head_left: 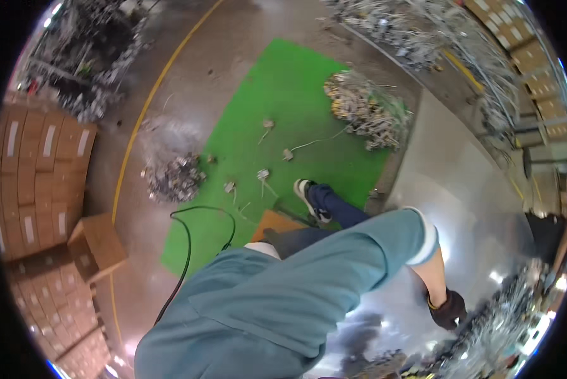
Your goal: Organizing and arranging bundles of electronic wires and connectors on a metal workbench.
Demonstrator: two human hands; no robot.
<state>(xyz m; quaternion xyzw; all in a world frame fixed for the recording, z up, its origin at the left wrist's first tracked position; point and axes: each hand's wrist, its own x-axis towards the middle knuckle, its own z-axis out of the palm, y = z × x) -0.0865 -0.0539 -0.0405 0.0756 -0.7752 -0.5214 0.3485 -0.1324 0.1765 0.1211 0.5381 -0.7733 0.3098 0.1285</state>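
My left arm, in a teal sleeve (334, 265) with a white cuff, reaches across to the right over a shiny metal table (466, 183). On my left hand (447, 309) is a dark glove with a yellow edge at the wrist. Its fingers look curled, and a small bright bit shows at their tips; what they hold is too small to name. Beside the hand lies a heap of grey, tangled metal-looking scrap (498, 328) along the table's lower right. My right hand is out of view.
A green mat (245, 132) bears a pile of pale cables (365, 110) and several loose pieces. Left of it lie a grey scrap heap (173, 179) and a black cable (188, 246). Stacked cartons (43, 151) line the left; an open carton (97, 246) juts out. My shoe (308, 199) rests on the mat.
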